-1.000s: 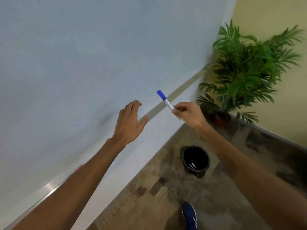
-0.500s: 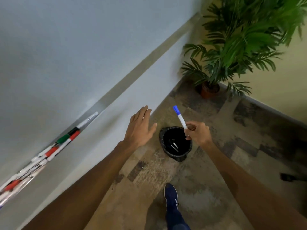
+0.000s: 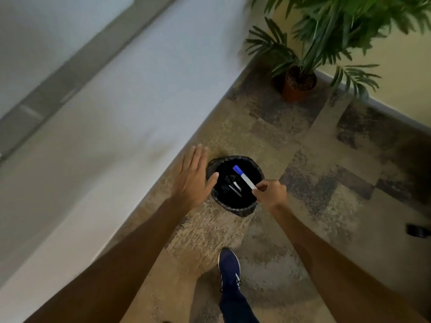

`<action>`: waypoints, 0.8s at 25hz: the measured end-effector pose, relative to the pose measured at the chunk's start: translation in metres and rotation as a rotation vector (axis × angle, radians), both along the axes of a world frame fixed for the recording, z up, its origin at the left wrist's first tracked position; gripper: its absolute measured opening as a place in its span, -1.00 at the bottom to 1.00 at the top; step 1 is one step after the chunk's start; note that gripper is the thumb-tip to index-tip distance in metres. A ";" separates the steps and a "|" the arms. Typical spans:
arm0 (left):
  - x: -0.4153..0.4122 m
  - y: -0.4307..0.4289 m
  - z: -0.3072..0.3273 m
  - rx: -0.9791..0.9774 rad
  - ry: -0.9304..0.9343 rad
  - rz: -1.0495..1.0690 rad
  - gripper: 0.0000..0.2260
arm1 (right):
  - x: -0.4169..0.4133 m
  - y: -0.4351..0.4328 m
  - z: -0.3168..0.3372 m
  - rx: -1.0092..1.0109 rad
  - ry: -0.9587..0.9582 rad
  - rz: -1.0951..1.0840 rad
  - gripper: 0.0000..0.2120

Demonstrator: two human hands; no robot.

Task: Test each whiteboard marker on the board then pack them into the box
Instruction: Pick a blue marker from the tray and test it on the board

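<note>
marker point(image 3: 245, 178) blue-capped, juts toward 11 o'clock from right hand point(image 3: 271, 194) pinching its tail | over bin point(image 3: 242, 212) | left hand point(image 3: 192, 180) fingers straight, together, empty

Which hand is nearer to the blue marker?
Right. The right hand pinches the marker by its end above the bin; the left hand is open left of it, beside the bin's rim.

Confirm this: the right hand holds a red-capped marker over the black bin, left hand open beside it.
Wrong: the cap is blue, not red. In the head view the right hand holds the marker over the black bin, left hand open beside it.
</note>
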State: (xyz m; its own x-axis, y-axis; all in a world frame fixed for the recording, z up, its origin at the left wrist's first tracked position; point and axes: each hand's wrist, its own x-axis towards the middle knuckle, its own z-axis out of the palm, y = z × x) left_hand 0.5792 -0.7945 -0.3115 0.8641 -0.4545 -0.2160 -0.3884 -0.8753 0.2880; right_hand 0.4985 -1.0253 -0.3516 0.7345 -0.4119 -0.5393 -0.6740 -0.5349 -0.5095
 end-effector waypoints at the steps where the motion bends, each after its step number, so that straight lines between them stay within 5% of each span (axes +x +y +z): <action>1: 0.002 -0.003 -0.018 0.008 0.014 -0.007 -0.29 | 0.001 -0.002 -0.016 -0.019 0.015 0.010 -0.95; 13: 0.007 -0.022 -0.174 0.063 0.121 -0.069 -0.34 | 0.026 0.001 -0.180 -0.152 0.186 0.163 -0.88; 20: -0.005 -0.014 -0.191 0.098 0.160 -0.062 -0.35 | 0.040 0.007 -0.203 -0.084 0.274 0.213 -0.55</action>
